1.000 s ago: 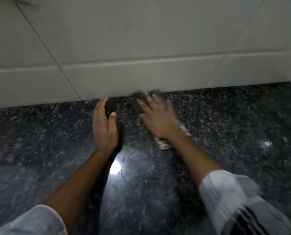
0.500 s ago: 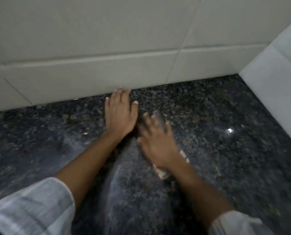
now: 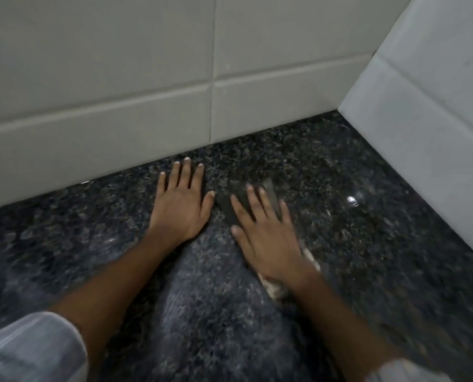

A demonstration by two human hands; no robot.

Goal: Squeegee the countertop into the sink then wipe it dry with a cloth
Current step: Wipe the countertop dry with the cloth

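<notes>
A dark speckled granite countertop (image 3: 373, 257) fills the lower view. My right hand (image 3: 265, 238) lies flat with fingers spread on a cloth (image 3: 228, 209). The cloth is dark grey ahead of the fingers, and a pale edge sticks out under the wrist. It is blurred and mostly hidden by the hand. My left hand (image 3: 179, 208) rests palm down on the bare stone just left of the cloth, fingertips close to the back wall. No squeegee or sink is in view.
A pale tiled back wall (image 3: 119, 119) meets the counter just beyond my fingers. A white tiled side wall (image 3: 428, 139) closes the right, forming a corner. A hazy wiped streak (image 3: 210, 312) runs between my forearms.
The view has swung right, bringing the corner and side wall into sight. Both hands have shifted right along the counter, and my right hand has drawn the cloth back from the back wall.
</notes>
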